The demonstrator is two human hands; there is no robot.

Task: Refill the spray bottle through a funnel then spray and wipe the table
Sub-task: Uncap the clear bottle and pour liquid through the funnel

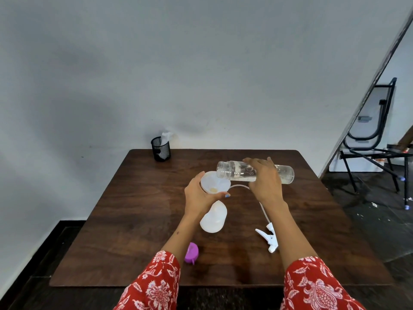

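Note:
A white spray bottle (213, 218) stands on the dark wooden table (134, 209) with a white funnel (215, 182) in its neck. My left hand (200, 196) grips the funnel's rim. My right hand (264, 180) holds a clear water bottle (286, 173) tipped on its side, its open mouth over the funnel. The white trigger spray head (268, 238) with its long tube lies on the table to the right of the spray bottle.
A purple bottle cap (191, 253) lies near the front edge by my left forearm. A black mesh cup (160, 148) holding white tissue stands at the table's back left corner. A black-framed chair (375, 135) stands to the right on the floor.

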